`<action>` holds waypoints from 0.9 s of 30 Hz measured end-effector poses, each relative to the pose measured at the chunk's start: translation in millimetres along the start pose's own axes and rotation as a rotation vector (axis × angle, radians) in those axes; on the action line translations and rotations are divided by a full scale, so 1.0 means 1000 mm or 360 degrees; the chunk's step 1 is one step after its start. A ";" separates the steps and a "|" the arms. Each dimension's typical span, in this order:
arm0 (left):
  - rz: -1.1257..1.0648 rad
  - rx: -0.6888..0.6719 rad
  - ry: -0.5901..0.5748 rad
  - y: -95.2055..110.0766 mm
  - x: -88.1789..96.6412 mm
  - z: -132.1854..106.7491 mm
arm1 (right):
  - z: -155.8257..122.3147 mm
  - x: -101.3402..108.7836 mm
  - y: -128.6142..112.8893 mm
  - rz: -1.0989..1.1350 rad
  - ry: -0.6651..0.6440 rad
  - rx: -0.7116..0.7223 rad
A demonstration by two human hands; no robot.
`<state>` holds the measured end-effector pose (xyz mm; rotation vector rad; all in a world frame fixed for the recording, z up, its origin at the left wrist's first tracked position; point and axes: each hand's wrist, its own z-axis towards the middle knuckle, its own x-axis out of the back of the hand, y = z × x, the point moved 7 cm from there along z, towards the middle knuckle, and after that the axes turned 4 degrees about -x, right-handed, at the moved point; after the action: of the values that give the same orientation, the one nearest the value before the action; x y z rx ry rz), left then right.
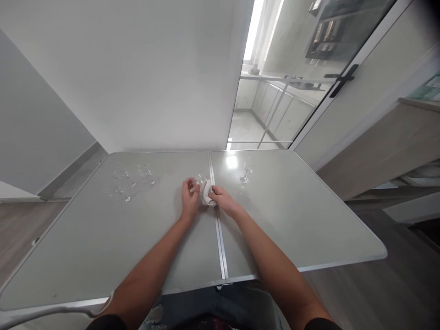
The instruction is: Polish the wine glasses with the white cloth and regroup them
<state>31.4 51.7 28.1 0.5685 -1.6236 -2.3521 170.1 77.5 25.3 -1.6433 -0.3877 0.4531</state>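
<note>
1. Table (103, 238): a grey folding top in two halves, joined by a metal seam (220, 238) that runs from the near edge to the far edge. It stands against a white wall.
2. Cluster of clear glasses (132, 184): these stand on the far part of the left half, well apart from both hands. They are too faint to count.
3. Left hand (190, 198): it reaches in from the near edge, just left of the seam. Its fingers are curled around a small clear glass (198, 180), gripping it at the fingertips. The glass sits near the middle of the table, close to the seam, and only a faint outline shows. Whether it rests on the top or is held just above it cannot be told.
4. White cloth (206, 192): it is bunched between the two hands, over the seam, and pressed against the glass.
5. Right hand (222, 199): it lies just right of the seam, with its fingers clenched on the cloth.
6. Stemmed glass (246, 172): it stands upright on the right half, beyond the right hand and apart from it.
7. Glass door (292, 91): this is behind the table at the right and has a black handle (343, 79). Pale cabinets show through it.
</note>
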 end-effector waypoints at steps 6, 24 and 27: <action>-0.0609 0.0348 -0.0281 -0.020 -0.020 0.002 | -0.003 -0.008 0.009 0.0562 -0.0214 -0.0318; -0.0918 0.0305 -0.0331 -0.005 -0.015 0.009 | -0.010 -0.020 -0.007 0.0563 -0.0203 -0.0237; -0.0855 0.0270 -0.0331 0.001 -0.015 0.009 | -0.014 -0.024 -0.011 0.0602 -0.0334 -0.0282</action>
<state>40.9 64.4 34.5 0.9200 -1.9757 -2.7346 157.2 54.6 38.9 -1.8544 -0.2766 0.9014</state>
